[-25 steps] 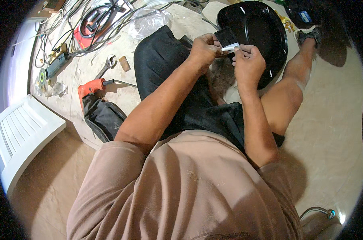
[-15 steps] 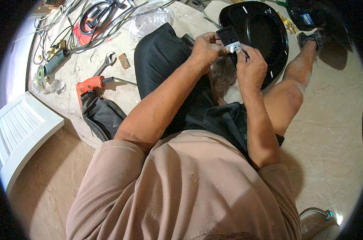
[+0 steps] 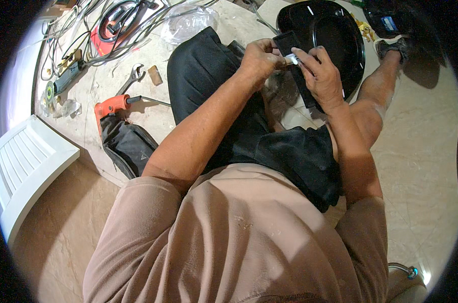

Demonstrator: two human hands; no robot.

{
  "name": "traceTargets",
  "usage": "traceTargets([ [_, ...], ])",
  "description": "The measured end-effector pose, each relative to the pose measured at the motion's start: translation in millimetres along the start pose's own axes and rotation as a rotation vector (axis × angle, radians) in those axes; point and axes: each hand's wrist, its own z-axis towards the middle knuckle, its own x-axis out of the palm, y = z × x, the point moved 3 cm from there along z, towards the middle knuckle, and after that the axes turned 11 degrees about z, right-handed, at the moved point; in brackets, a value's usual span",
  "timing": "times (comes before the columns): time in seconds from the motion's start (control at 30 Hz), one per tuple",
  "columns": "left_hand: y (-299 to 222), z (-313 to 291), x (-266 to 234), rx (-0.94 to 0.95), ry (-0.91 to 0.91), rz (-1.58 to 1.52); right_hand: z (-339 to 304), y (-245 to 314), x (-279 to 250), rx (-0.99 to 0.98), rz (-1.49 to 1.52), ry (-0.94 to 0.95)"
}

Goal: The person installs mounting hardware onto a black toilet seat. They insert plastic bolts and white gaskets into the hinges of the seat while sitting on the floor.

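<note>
My left hand (image 3: 260,60) is closed, its fingertips pinching a small white piece (image 3: 292,59) that looks like a plastic fitting. Over the same piece, the index finger and thumb of my right hand (image 3: 324,81) close in from the other side, with the other fingers bent and partly raised. Beneath the fingers lies a long, flat black strip (image 3: 304,96), slanting from above my hands down towards my lap. My fingers cover part of the white piece, so whether it is fixed to the strip I cannot tell. Just beyond is a glossy black oval basin-like thing (image 3: 335,35).
At left lie an orange power drill (image 3: 112,106) on a black bag (image 3: 128,146), a wrench (image 3: 133,77), an angle grinder (image 3: 67,78) and tangled cables (image 3: 87,30). Clear plastic wrap (image 3: 188,24) sits at the far side. A white louvred panel (image 3: 32,161) leans at the left edge.
My right hand has shifted right and opened its grip somewhat, its fingers now over the white piece. The black strip shows more of its length. My left hand has hardly moved.
</note>
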Motion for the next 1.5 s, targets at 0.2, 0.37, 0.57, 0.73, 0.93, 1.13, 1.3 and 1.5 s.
traceTargets([
  [0.2,1.2,3.7,-0.8,-0.044,0.016,-0.193,15.1,-10.2,-8.0,-0.133,0.017,0.134],
  [0.37,-2.0,6.0,-1.6,-0.029,-0.002,-0.134,24.0,-10.9,-6.5,-0.167,0.027,0.136],
  [0.57,-2.5,7.2,-3.8,-0.008,-0.043,-0.115,26.7,-13.1,1.6,-0.152,0.068,0.094],
  [0.73,-3.6,9.3,-5.0,0.004,-0.078,-0.036,24.2,-15.8,6.8,-0.118,0.183,-0.011],
  [0.93,-6.4,6.3,-2.6,0.142,-0.157,0.03,7.2,-25.1,11.2,0.259,0.304,-0.179],
  [1.13,-4.2,8.5,5.7,0.462,-0.166,0.598,6.7,-27.1,12.4,0.083,0.374,-0.158],
  [1.3,-3.7,10.9,3.7,0.53,-0.268,0.784,5.5,-27.1,16.1,0.035,0.337,-0.132],
  [1.5,-3.9,8.5,1.7,0.497,-0.244,0.863,2.3,-25.4,16.9,-0.067,0.224,-0.146],
])
